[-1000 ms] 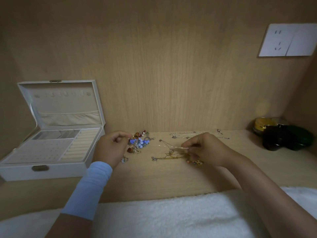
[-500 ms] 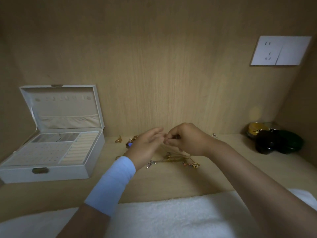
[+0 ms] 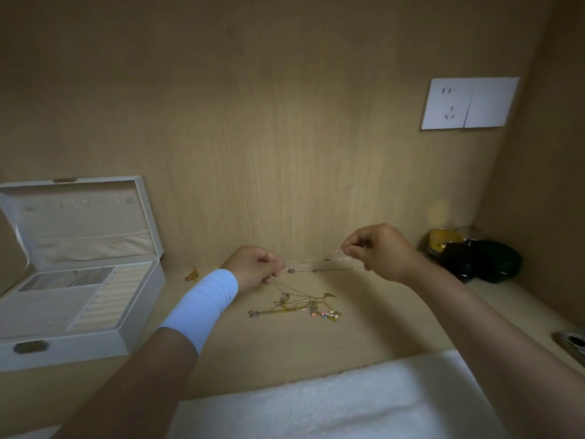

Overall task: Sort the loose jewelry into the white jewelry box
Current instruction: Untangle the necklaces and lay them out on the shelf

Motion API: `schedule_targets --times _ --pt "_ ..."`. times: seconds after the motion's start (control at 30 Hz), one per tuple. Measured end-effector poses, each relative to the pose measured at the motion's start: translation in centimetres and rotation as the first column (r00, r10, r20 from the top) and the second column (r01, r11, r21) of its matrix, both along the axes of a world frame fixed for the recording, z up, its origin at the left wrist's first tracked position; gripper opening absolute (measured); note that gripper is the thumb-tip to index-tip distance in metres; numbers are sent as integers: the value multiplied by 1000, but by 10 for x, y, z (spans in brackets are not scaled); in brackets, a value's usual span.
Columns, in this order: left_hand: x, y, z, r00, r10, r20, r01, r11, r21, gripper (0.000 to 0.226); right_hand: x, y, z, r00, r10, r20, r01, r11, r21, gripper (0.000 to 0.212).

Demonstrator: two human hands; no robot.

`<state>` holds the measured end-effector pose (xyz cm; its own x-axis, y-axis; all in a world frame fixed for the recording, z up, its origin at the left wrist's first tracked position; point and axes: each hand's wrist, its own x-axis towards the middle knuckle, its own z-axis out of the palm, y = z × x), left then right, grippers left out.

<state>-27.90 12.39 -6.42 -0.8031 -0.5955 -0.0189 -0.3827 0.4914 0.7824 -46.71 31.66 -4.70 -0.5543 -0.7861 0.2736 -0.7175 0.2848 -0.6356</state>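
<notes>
Both hands pinch a thin silver chain (image 3: 316, 264), left hand (image 3: 253, 267) and right hand (image 3: 376, 251) stretching it taut, well right of the open white jewelry box (image 3: 139, 299); freeing it from the tangle (image 3: 297, 307) likely comes next.

You've got a white wall socket (image 3: 468, 103) up right, dark containers (image 3: 484, 259) in the corner, and a white towel (image 3: 332, 403) nearest you.
</notes>
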Motion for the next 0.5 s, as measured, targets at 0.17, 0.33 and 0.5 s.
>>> schedule_targets --times 0.17,0.33,0.5 --pt "-26 1 -20 997 37 75 -29 994 -106 13 -30 20 -35 988 -151 30 150 988 35 11" --pt "-51 5 -36 994 54 100 -24 960 -280 14 -48 21 -63 976 -219 -3 218 966 136 17" --pt "-62 7 -42 967 126 222 0 869 -494 18 -56 19 -77 937 -325 -129 345 918 195 11"
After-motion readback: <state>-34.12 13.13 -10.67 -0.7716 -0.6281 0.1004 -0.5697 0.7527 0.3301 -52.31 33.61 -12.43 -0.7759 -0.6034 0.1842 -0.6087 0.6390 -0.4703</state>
